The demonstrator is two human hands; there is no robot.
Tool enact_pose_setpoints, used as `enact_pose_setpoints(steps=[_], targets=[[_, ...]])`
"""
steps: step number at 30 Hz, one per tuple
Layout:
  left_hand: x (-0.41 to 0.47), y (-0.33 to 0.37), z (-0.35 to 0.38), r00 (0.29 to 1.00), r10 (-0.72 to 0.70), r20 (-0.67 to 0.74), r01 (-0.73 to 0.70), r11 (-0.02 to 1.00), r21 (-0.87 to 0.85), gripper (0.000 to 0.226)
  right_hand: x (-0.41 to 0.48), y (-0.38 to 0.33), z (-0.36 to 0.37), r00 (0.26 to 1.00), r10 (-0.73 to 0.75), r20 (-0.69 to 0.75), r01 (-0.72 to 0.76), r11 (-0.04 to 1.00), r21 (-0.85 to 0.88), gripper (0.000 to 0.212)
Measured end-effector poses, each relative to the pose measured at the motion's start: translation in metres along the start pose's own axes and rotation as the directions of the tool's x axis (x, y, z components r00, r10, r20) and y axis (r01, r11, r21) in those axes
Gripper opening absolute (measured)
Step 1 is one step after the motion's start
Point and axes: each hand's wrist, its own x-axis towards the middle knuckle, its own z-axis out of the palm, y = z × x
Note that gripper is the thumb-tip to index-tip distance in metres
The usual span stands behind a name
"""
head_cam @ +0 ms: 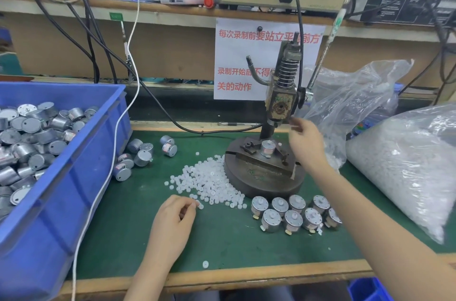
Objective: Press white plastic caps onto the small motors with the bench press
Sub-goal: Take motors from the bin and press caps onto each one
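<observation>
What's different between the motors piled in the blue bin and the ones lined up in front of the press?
The bin motors lie jumbled at all angles inside the blue bin; the lined-up motors stand upright in two rows on the green mat. The lined-up motors appear to carry a white cap on top; the bin motors show bare metal faces. Both are small silver cylinders.

Motor [267,148] in press [281,103]; left hand [172,216] — at caps [212,182].

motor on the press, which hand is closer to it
Right. The right hand hovers just right of the motor; the left hand rests farther off, at the near edge of the cap pile.
</observation>
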Motion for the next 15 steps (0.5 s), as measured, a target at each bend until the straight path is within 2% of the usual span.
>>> enact_pose_setpoints(steps=[2, 4, 7, 9, 12, 15], targets=[[0.0, 0.0, 0.0, 1.0, -0.002, -0.001, 0.002, 1.0, -0.001, 0.034, 0.014, -0.012, -0.009, 0.998, 0.036, -0.048, -0.037, 0.999, -0.028, 0.04], [-0.001, 0.0, -0.001, 1.0, -0.006, 0.0, 0.006, 1.0, 0.005, 0.033, 0.026, -0.02, -0.017, 0.994, 0.103, -0.032, -0.103, 0.995, 0.001, 0.03], [0.0, 0.0, 0.0, 1.0, -0.008, 0.005, 0.008, 1.0, 0.001, 0.033, 0.042, -0.032, -0.029, 0.985, 0.171, -0.005, -0.169, 0.976, 0.138, 0.051], [0.0, 0.001, -0.001, 1.0, -0.015, 0.004, 0.015, 1.0, -0.003, 0.034, 0.053, -0.049, -0.037, 0.991, 0.13, 0.016, -0.129, 0.946, 0.298, 0.053], [-0.001, -0.002, -0.001, 1.0, -0.009, 0.014, 0.009, 1.0, 0.017, 0.032, 0.068, -0.078, -0.056, 0.989, 0.147, -0.004, -0.12, 0.826, 0.551, 0.037], [-0.001, -0.001, -0.002, 0.999, -0.006, 0.032, 0.006, 1.0, 0.018, 0.03, 0.056, -0.088, -0.07, 0.995, 0.012, -0.095, 0.055, 0.744, 0.666, 0.016]])
